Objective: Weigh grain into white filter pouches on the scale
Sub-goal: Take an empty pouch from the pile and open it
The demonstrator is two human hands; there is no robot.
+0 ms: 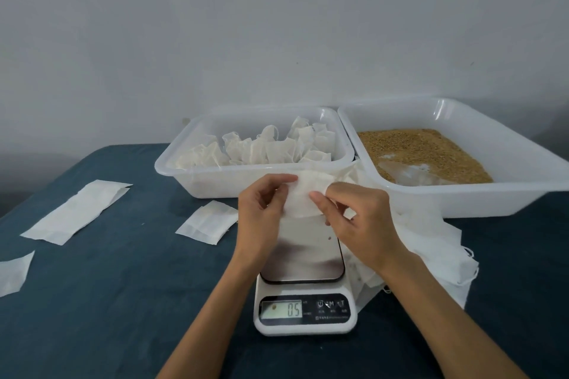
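Note:
Both hands hold one empty white filter pouch [303, 195] above the far end of the kitchen scale [304, 286]. My left hand [261, 212] pinches its left edge, and my right hand [354, 218] pinches its right side with thumb and fingers. The scale's steel platform [308, 252] is bare apart from a stray grain or two, and its display [281, 309] reads 05. Golden grain [431, 154] lies in the right white tray [492, 203].
The left white tray [215, 184] holds several filled pouches [264, 149]. A heap of empty pouches [437, 252] lies right of the scale. Flat white wrappers [77, 212] [209, 223] [14, 274] lie on the dark blue tablecloth [123, 301]. A grey wall stands behind.

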